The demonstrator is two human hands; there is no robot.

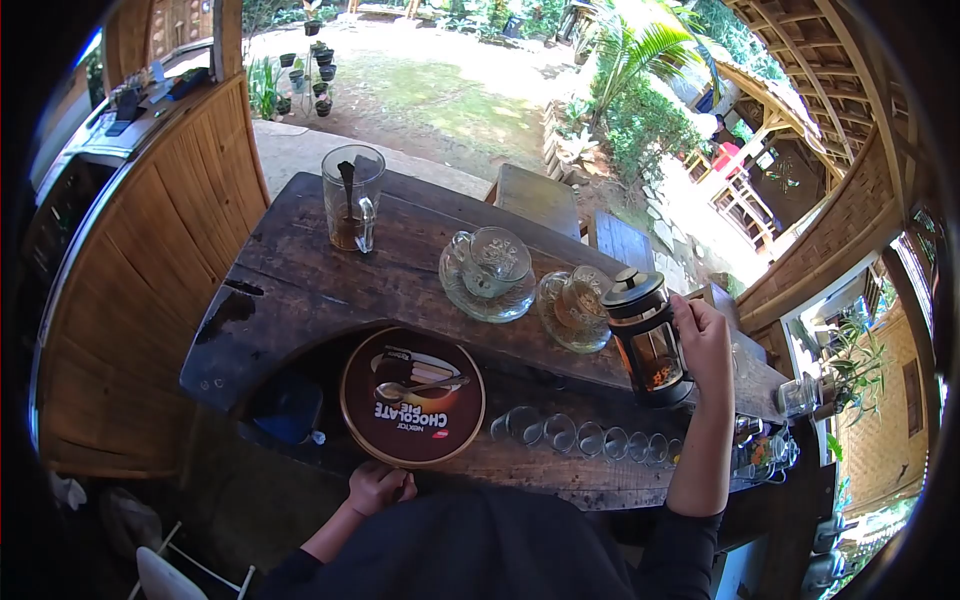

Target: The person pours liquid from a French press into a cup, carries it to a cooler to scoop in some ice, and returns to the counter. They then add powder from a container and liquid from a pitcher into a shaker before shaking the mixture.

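My right hand is wrapped round the handle of a French press, a glass jug with a metal lid and some dark liquid inside. Just left of the press is a glass cup with brownish contents, on a glass saucer. Another clear glass cup stands on its own saucer further left. My left hand is curled into a loose fist at the near table edge, by the rim of a round brown tray printed "Chocolate Pie". A metal spoon lies on the tray.
A tall glass mug holding a dark-coated utensil stands at the far left of the dark wooden table. Several small glasses line the near side. A glass jar sits at the right end. Stools stand beyond the table.
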